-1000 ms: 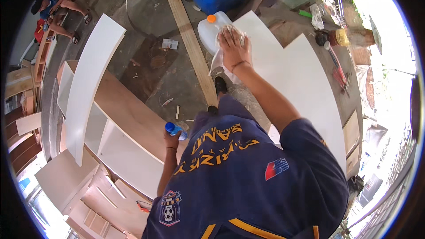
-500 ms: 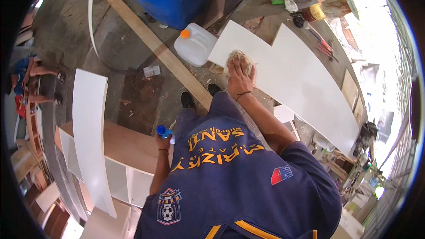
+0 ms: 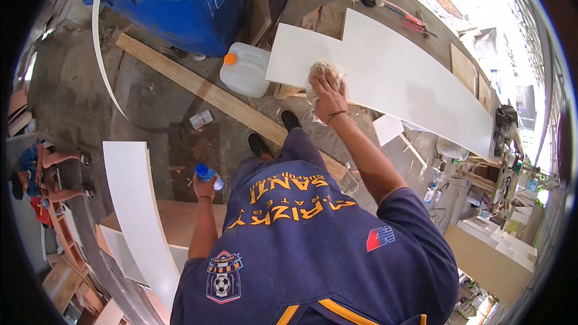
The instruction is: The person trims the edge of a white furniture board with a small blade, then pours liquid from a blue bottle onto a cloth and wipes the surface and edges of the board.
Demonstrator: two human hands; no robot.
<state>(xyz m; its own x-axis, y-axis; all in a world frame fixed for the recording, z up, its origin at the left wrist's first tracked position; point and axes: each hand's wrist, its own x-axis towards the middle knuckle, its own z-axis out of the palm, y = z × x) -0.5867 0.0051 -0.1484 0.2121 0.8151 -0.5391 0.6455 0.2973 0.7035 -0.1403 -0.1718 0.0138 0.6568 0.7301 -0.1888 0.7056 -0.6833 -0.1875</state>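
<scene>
My right hand [image 3: 329, 97] is pressed flat, closed over a crumpled off-white cloth [image 3: 313, 78]. The cloth rests on the near left edge of a white board [image 3: 409, 72], which has a stepped notch on its far side and a long curved outline. Low at my left side, my left hand [image 3: 203, 188] grips a clear bottle [image 3: 218, 182] with a blue cap; the fingers hide part of it.
Left of the board stands a white jerrycan [image 3: 247, 72] with an orange cap, then a blue bin [image 3: 180, 21]. A wooden plank [image 3: 205, 93] lies across the floor by my feet. A white panel [image 3: 135, 198] stands at left. Another person [image 3: 57, 174] is far left. Pliers-like tools [image 3: 418, 24] lie beyond the board.
My right hand and the cloth stay near the board's left end, shifted slightly toward its near edge. My left hand has swung outward with the bottle. The whole view has shifted.
</scene>
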